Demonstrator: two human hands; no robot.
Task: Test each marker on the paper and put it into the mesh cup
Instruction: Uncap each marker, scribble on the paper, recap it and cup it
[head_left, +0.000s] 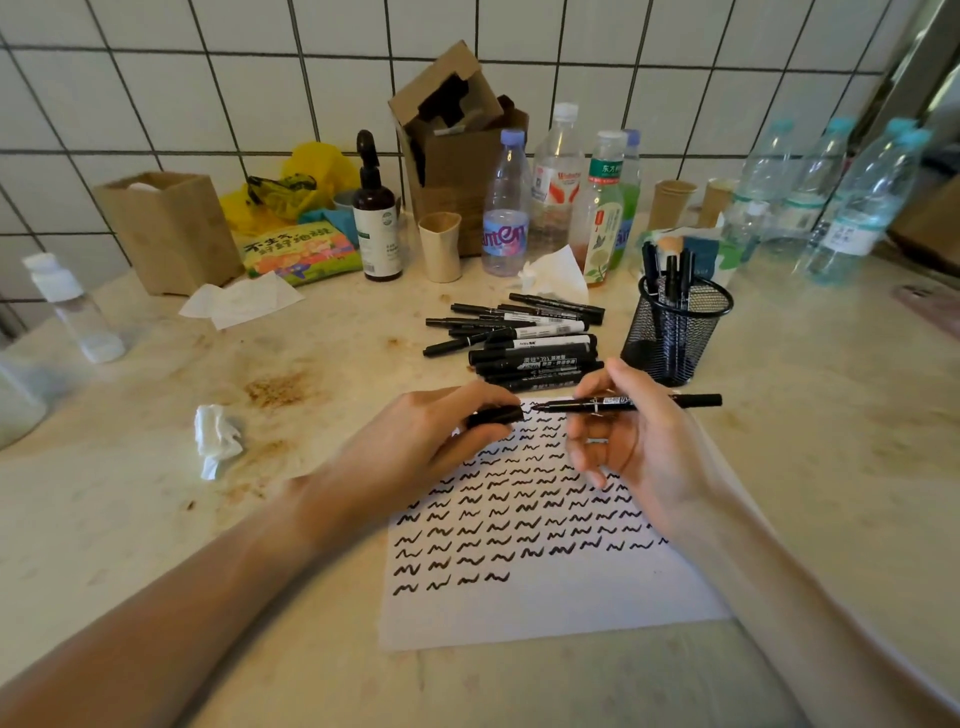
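My right hand (631, 447) holds a thin black marker (660, 401) level above the top of the paper (561, 608), its bare tip pointing left. My left hand (441, 441) pinches the black cap (496, 415) just left of that tip, a small gap between them. The white paper lies in front of me, filled with rows of black squiggles. Behind it lies a pile of several black markers (524, 338). The black mesh cup (675, 332) stands right of the pile with a few markers upright in it.
A crumpled tissue (218, 439) lies left of the paper on the stained counter. Along the tiled wall stand several plastic bottles (506, 208), a brown pump bottle (376, 218), cardboard boxes (457, 145), paper cups (440, 247) and a snack packet (301, 252).
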